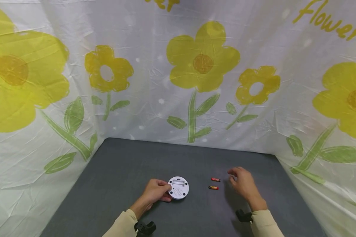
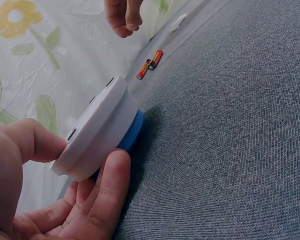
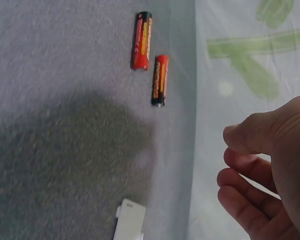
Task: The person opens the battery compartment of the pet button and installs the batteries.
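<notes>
My left hand (image 1: pixel 156 191) pinches the edge of a round white device (image 1: pixel 178 188), thumb on its upper face and fingers beneath. That face shows a grid of small holes, dark feet and an uncovered battery compartment with no batteries in it. A blue underside (image 2: pixel 132 131) appears in the left wrist view. Two red and black batteries (image 1: pixel 215 179) (image 1: pixel 213 187) lie side by side on the table, right of the device. Above the table to their right, my right hand (image 1: pixel 245 185) holds nothing, its fingers loosely bent. A small white battery cover (image 3: pixel 130 220) lies near it.
The dark grey table (image 1: pixel 130 161) has a cloth-like surface. Behind it and at both sides hangs a white curtain (image 1: pixel 148 108) printed with yellow flowers. Each wrist wears a black strap (image 1: pixel 144 227).
</notes>
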The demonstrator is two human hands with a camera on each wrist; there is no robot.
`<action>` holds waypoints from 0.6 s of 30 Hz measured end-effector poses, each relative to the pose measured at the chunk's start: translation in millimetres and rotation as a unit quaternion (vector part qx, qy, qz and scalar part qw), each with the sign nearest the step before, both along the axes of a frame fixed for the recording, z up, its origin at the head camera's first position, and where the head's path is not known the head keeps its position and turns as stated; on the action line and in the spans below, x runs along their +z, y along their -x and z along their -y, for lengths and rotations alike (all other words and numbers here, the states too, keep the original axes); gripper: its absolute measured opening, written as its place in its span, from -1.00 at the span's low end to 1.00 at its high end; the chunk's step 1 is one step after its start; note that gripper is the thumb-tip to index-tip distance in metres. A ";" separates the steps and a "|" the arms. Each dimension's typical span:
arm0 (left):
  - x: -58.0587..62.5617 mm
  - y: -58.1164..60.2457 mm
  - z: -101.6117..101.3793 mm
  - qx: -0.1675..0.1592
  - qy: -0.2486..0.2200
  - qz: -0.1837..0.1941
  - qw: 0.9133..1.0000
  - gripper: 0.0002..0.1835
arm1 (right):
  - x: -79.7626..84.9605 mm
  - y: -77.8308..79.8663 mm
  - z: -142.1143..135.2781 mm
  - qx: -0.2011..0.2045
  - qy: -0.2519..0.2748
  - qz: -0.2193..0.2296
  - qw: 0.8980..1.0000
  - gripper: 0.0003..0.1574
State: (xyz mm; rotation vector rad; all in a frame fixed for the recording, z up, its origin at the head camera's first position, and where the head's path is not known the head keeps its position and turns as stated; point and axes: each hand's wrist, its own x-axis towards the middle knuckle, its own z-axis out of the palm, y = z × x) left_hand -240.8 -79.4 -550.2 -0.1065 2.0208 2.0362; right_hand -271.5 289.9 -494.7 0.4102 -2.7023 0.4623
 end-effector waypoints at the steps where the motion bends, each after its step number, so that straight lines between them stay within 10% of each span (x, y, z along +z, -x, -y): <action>1: 0.2 -0.2 0.0 0.000 0.000 0.000 1.000 -0.65 | -0.4 1.0 1.3 0.004 0.001 0.000 1.000 -0.79; 18: 1.8 -1.5 0.3 -0.004 0.009 0.000 1.000 -0.69 | -9.9 8.7 25.6 0.027 0.002 0.057 0.998 -0.78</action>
